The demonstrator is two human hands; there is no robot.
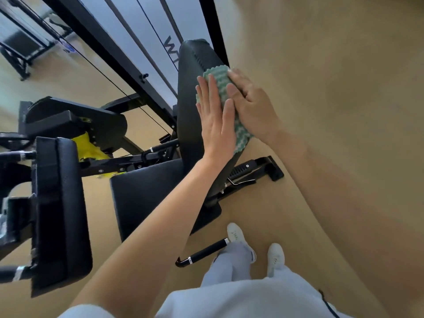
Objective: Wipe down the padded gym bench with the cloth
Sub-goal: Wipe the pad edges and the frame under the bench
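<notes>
I stand beside the bench (149, 196), and its black backrest (189, 72) is tilted up steeply in front of me. The cloth (221, 86), green and white with a wavy pattern, lies on the upper half of the backrest, at the edge that is nearer to me, and its lower corner hangs free below my wrists. My left hand (215, 127) lies flat on the cloth, with the fingers straight and a little spread, and it presses the cloth against the padding. My right hand (252, 106) is on the same cloth just beside the left one; the two hands almost touch. Its fingers are somewhat bent over the cloth at the edge of the pad, but I cannot tell if they pinch the cloth or only press it. The seat of the bench is below my left forearm. On the left there is another black pad (59, 203) with a yellow part (89, 145) behind it. A black frame (119, 53) runs behind the backrest. My white shoes (238, 237) stand on the tan floor (321, 65), near a black handle (206, 251).
</notes>
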